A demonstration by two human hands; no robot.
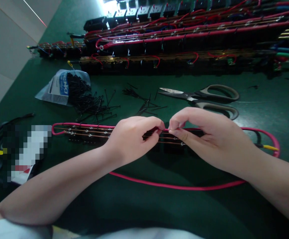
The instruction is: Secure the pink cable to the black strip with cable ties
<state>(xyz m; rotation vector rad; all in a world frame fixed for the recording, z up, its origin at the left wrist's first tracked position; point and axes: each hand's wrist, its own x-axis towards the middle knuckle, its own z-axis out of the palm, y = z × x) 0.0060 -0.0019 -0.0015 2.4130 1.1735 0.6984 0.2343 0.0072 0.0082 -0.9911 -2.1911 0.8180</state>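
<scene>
A long black strip with bare copper-coloured rails (99, 131) lies across the table in front of me. A red cable (179, 187) runs along its far edge and loops out on the near side. My left hand (131, 139) is closed in a pinch over the middle of the strip, at the red cable. Facing it, my right hand (204, 132) pinches thumb and forefinger together at the same stretch of cable, fingertips almost meeting the left's. Whatever small thing lies in either pinch is hidden. Just beyond the right hand are scissors (190, 98) with dark handles.
Loose black cable ties (94, 104) spill from a clear plastic bag (56, 88) beyond the strip, with more ties nearby. Wired socket strips (179, 39) line the far side of the green table (144, 212). A partly blurred white object (32, 146) lies left.
</scene>
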